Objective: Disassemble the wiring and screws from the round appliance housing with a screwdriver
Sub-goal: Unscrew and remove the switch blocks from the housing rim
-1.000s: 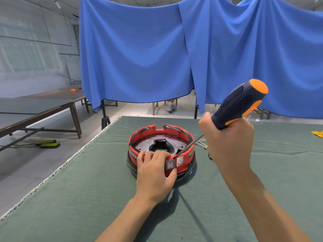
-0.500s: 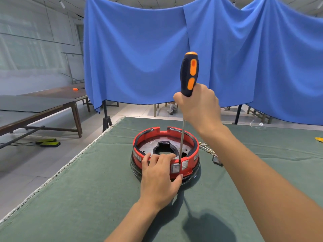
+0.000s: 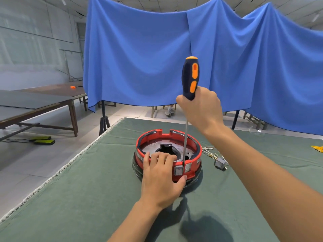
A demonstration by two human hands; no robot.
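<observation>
The red round housing sits on the green-covered table. The left hand grips its near rim. Just beside that grip, the upright screwdriver, clenched by the right hand, touches the rim.

screwdriver tip: hidden behind the housing rim
right hand fingers: out of sight behind the hand
bench: cut off at frame bottom
</observation>
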